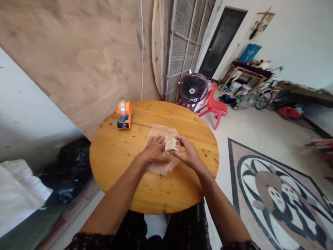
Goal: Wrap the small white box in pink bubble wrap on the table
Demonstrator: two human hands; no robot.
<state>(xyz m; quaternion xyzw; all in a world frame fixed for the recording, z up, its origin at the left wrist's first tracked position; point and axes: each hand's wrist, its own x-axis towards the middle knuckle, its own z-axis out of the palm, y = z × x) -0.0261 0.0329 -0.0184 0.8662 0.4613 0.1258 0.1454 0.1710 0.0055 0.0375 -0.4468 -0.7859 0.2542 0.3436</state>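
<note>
In my right hand (187, 152) is a small cardboard box (172, 144), pale with a red mark on one face, gripped between thumb and fingers. Beneath it a sheet of thin, see-through wrap (163, 169), which looks like bubble wrap, lies spread on the round wooden table (114, 166). My left hand (156, 150) rests on the wrap just left of the box, fingers stretched out and spread. Whether its thumb touches the box I cannot tell.
An orange and blue tape dispenser (125, 116) stands at the table's back left. Behind the table are a fan (193, 89) and a red plastic chair (215, 105). Black plastic bags (69, 166) lie to the left, and a wooden panel (104, 52) rises behind.
</note>
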